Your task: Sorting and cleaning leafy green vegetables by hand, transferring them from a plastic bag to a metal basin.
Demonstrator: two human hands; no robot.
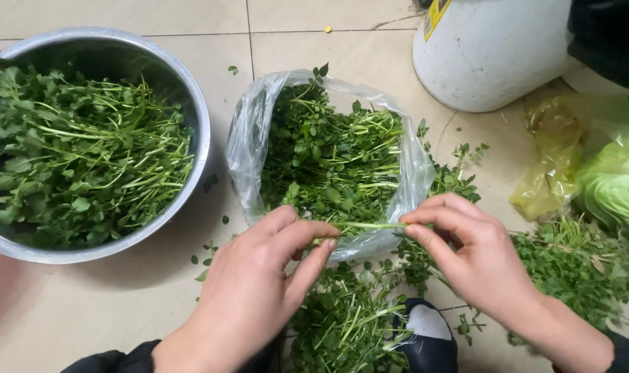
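My left hand and my right hand pinch the two ends of one thin green stem, held level between them just above the near rim of a clear plastic bag. That bag stands open on the tiled floor and is full of leafy green sprigs. At the left a round metal bowl holds a heap of the same greens. More sprigs lie loose on the floor under and between my hands.
A white bucket stands at the back right. A yellowish plastic bag with a pale green cabbage lies at the right, beside another pile of greens. A dark shoe toe shows at the bottom edge.
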